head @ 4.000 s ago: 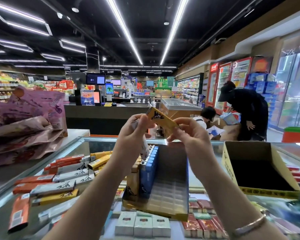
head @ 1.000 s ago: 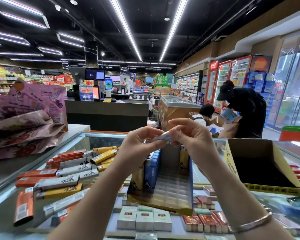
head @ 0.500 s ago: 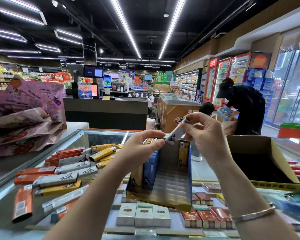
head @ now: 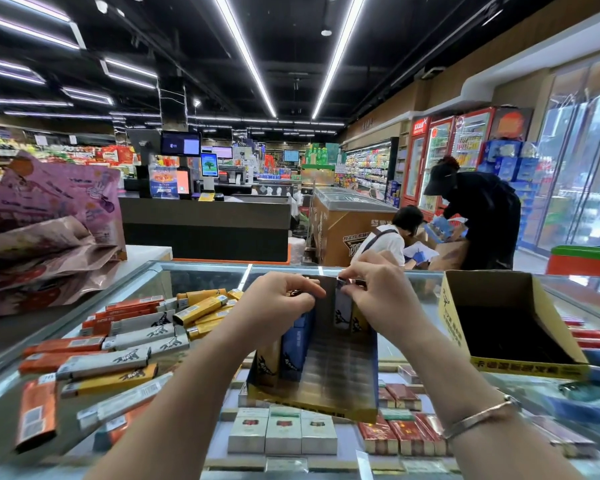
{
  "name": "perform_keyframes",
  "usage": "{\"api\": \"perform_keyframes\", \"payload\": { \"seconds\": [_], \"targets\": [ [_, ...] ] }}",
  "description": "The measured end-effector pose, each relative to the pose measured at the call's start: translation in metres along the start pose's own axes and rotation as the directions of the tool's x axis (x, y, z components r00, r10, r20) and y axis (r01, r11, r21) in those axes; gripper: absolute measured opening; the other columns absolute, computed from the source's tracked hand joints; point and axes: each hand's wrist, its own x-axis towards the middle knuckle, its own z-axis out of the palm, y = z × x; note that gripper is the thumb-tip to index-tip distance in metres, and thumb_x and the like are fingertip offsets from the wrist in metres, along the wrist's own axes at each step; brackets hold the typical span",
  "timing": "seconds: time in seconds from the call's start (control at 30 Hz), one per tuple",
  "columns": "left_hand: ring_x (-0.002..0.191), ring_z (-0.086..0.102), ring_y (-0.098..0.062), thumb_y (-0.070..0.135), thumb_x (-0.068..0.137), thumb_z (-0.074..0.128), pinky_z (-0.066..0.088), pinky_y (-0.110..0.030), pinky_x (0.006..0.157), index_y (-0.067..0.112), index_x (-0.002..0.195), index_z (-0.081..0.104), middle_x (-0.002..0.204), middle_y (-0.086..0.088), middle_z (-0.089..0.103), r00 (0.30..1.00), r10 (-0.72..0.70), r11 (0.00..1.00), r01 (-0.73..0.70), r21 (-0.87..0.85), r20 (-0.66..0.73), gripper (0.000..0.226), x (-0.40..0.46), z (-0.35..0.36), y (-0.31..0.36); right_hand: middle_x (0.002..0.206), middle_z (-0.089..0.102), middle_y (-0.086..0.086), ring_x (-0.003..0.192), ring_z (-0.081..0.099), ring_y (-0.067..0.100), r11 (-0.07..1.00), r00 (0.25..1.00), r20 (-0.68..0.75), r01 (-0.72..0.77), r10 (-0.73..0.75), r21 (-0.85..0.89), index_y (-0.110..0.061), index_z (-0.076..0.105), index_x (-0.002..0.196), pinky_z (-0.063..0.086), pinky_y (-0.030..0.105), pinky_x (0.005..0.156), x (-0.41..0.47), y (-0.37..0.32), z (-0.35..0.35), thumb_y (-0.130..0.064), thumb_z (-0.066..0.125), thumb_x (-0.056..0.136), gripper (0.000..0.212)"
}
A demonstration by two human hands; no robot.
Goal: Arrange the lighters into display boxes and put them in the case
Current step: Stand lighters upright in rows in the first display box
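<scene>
A dark display box [head: 340, 372] with a gold front edge stands on the glass case [head: 205, 271]. Blue lighters [head: 297, 344] and a gold one fill its left side. My right hand [head: 381, 292] pinches the top of a grey lighter [head: 342, 308] standing upright at the back of the box, next to a gold lighter [head: 359, 322]. My left hand [head: 281, 303] is curled at the box's back left edge; what it grips is hidden. A heap of loose orange, grey and yellow lighters [head: 136, 337] lies on the glass to the left.
An empty yellow cardboard display box [head: 513, 323] stands on the glass at right. Cigarette packs [head: 283, 433] show under the glass. Purple bags [head: 45, 220] are stacked at far left. Two people [head: 478, 216] work by a freezer behind the case.
Both hands have come down from chest height to the box. The grey lighter, held up between the hands before, now stands in the box's back row beside the gold one.
</scene>
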Motion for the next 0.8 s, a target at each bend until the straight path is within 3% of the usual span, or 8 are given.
{"api": "perform_keyframes", "payload": {
  "seconds": [0.17, 0.27, 0.37, 0.47, 0.6, 0.67, 0.73, 0.8],
  "targets": [
    [0.094, 0.061, -0.032, 0.012, 0.088, 0.055, 0.05, -0.044, 0.085, 0.031, 0.089, 0.071, 0.091, 0.03, 0.06, 1.0, -0.004, 1.0, 0.004, 0.018, -0.013, 0.025, -0.002, 0.0, 0.003, 0.096, 0.066, -0.001, 0.094, 0.057, 0.02, 0.993, 0.997, 0.051, -0.068, 0.064, 0.099, -0.011, 0.073, 0.098, 0.047, 0.042, 0.085, 0.0, 0.001, 0.0, -0.011, 0.069, 0.083, 0.016],
    [0.094, 0.062, -0.031, 0.013, 0.087, 0.055, 0.05, -0.045, 0.085, 0.034, 0.088, 0.07, 0.095, 0.022, 0.065, 1.0, -0.009, 0.999, 0.01, 0.034, -0.015, 0.026, -0.002, 0.0, 0.003, 0.088, 0.065, -0.006, 0.089, 0.06, 0.018, 0.985, 0.992, 0.067, -0.111, 0.103, 0.134, -0.016, 0.073, 0.095, 0.049, 0.043, 0.082, 0.0, 0.003, 0.0, -0.017, 0.066, 0.085, 0.012],
    [0.1, 0.061, -0.034, 0.013, 0.088, 0.055, 0.051, -0.045, 0.085, 0.035, 0.089, 0.07, 0.094, 0.026, 0.062, 1.0, -0.005, 0.999, 0.006, 0.045, -0.023, 0.026, -0.003, 0.0, 0.005, 0.081, 0.058, -0.013, 0.083, 0.058, 0.015, 0.989, 0.993, 0.069, -0.104, 0.097, 0.106, -0.017, 0.072, 0.086, 0.049, 0.04, 0.077, 0.0, 0.002, 0.002, -0.019, 0.064, 0.087, 0.008],
    [0.102, 0.06, -0.037, 0.012, 0.088, 0.055, 0.05, -0.047, 0.087, 0.033, 0.091, 0.07, 0.103, 0.011, 0.068, 1.0, -0.001, 0.999, 0.003, 0.052, -0.027, 0.025, -0.003, 0.001, 0.005, 0.082, 0.057, -0.013, 0.081, 0.056, 0.013, 0.993, 0.992, 0.086, -0.095, 0.088, 0.075, -0.017, 0.07, 0.082, 0.048, 0.038, 0.075, 0.001, 0.004, 0.004, -0.021, 0.064, 0.087, 0.009],
    [0.101, 0.061, -0.036, 0.011, 0.089, 0.054, 0.052, -0.044, 0.085, 0.033, 0.089, 0.069, 0.108, 0.02, 0.06, 0.999, 0.002, 0.999, 0.0, 0.049, -0.032, 0.026, -0.004, 0.001, 0.007, 0.086, 0.06, -0.011, 0.086, 0.058, 0.015, 0.986, 0.984, 0.127, -0.139, 0.127, 0.088, -0.021, 0.069, 0.086, 0.049, 0.04, 0.077, 0.001, 0.007, 0.007, -0.023, 0.066, 0.085, 0.003],
    [0.1, 0.06, -0.038, 0.011, 0.088, 0.054, 0.051, -0.046, 0.085, 0.034, 0.088, 0.069, 0.104, 0.022, 0.061, 0.999, -0.002, 0.999, 0.004, 0.048, -0.038, 0.027, -0.004, 0.001, 0.006, 0.089, 0.065, -0.006, 0.088, 0.059, 0.017, 0.963, 0.975, 0.15, -0.193, 0.166, 0.187, -0.021, 0.068, 0.087, 0.05, 0.042, 0.08, 0.0, 0.009, 0.008, -0.016, 0.068, 0.083, 0.007],
    [0.089, 0.064, -0.036, 0.012, 0.088, 0.055, 0.053, -0.046, 0.078, 0.036, 0.086, 0.069, 0.099, 0.015, 0.067, 0.999, -0.004, 0.999, 0.006, 0.053, -0.048, 0.028, -0.003, 0.001, 0.004, 0.092, 0.066, 0.0, 0.089, 0.06, 0.018, 0.93, 0.968, 0.156, -0.234, 0.196, 0.285, -0.021, 0.067, 0.088, 0.051, 0.041, 0.081, -0.001, 0.011, 0.009, -0.005, 0.067, 0.079, 0.018],
    [0.059, 0.058, -0.023, 0.014, 0.089, 0.055, 0.049, -0.035, 0.056, 0.038, 0.084, 0.068, 0.087, -0.004, 0.071, 0.998, 0.008, 0.998, -0.004, 0.057, -0.06, 0.028, -0.003, 0.001, 0.002, 0.088, 0.064, 0.001, 0.083, 0.059, 0.019, 0.927, 0.971, 0.146, -0.227, 0.191, 0.3, -0.022, 0.062, 0.087, 0.051, 0.039, 0.076, -0.003, 0.013, 0.009, 0.0, 0.065, 0.078, 0.024]
  ]
}}
